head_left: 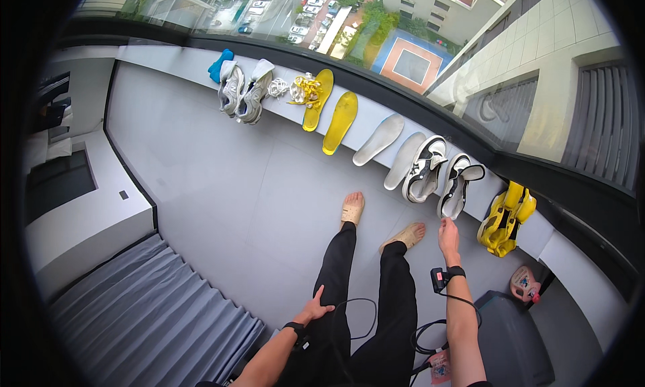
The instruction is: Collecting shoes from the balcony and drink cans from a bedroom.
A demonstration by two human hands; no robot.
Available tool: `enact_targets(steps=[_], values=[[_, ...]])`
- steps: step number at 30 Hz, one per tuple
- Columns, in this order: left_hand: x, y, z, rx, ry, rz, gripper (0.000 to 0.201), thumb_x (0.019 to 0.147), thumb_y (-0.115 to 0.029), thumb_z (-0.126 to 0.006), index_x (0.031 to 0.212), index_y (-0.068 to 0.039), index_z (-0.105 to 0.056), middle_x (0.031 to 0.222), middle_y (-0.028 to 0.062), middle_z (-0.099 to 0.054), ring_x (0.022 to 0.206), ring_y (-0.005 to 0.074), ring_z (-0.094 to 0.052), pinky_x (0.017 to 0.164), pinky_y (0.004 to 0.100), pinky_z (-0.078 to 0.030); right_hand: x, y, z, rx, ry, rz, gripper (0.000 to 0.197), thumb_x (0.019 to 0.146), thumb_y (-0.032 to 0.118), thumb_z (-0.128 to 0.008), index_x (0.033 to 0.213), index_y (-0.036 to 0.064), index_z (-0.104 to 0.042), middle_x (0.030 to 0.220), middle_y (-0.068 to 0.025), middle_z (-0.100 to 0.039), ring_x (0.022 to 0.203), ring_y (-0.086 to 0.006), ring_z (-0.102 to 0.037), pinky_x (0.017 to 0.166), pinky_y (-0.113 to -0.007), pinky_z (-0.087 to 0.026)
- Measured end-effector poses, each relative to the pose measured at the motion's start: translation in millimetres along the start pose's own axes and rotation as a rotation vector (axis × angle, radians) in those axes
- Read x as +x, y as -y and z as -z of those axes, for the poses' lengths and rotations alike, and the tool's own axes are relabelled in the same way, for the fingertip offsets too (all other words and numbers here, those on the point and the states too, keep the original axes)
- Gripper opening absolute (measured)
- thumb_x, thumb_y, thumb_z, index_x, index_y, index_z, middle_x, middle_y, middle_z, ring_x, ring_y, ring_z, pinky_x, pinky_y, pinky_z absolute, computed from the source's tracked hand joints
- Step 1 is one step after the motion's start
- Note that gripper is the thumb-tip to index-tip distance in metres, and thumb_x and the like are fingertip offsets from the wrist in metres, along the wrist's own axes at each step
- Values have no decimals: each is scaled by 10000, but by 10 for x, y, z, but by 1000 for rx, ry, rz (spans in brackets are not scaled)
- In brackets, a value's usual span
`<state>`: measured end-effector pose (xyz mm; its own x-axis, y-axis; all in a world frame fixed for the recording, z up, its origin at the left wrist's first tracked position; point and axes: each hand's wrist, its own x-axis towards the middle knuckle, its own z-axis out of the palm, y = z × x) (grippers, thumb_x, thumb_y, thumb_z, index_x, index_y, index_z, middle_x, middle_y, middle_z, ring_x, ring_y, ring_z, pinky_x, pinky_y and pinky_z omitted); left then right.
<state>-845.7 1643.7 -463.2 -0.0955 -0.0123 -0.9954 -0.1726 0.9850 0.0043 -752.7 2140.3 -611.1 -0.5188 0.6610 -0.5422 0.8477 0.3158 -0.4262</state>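
Observation:
My right hand (449, 236) reaches to the ledge, its fingers closed on the near end of a black and white sneaker (455, 189). That sneaker has its tongue pulled wide and shows no laces. Its mate (424, 170) stands just left of it, also opened up. Beside the pair lie two pale grey insoles (378, 140), the second partly covered by the left sneaker. Down by my thigh, my left hand (314, 310) holds nothing, its thumb and fingers apart.
Along the window ledge (285, 118) stand grey sneakers (243, 95), a blue cloth-like item (220, 66), white laces (277, 87), yellow laces (306, 90), yellow insoles (340, 123) and yellow shoes (507, 219). A pink bottle (523, 283) stands at right. A black cable (423, 333) hangs by my legs.

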Motion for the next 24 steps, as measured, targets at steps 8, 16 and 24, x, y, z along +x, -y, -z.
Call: enact_targets(steps=[8,16,24], values=[[-510,-37,988,14,-11,-202,459,915,-180,-554,1362,-80,-518,1128,211,-678,1041,352,-659,904,421,-530,-880,1206,344,-74,723,-180,210,898,140,-569,974,-15,-689,800,-112,-738,697,-181,-724,689,-310,-571],[-2029,-18,3318,-846,-254,-652,299,918,-78,-510,1193,-20,-610,875,71,-705,711,116,-663,638,257,-530,-986,3119,1940,109,441,138,222,899,56,-521,1060,-59,-621,850,-141,-704,723,-200,-695,676,-306,-552],[-4538,1082,4709,-1752,38,-1457,451,965,-342,-557,1334,-83,-526,971,118,-692,857,239,-673,861,374,-521,-1916,6634,3485,1398,753,462,279,992,207,-537,1209,35,-566,1044,-124,-682,854,-164,-649,977,-327,-467]])
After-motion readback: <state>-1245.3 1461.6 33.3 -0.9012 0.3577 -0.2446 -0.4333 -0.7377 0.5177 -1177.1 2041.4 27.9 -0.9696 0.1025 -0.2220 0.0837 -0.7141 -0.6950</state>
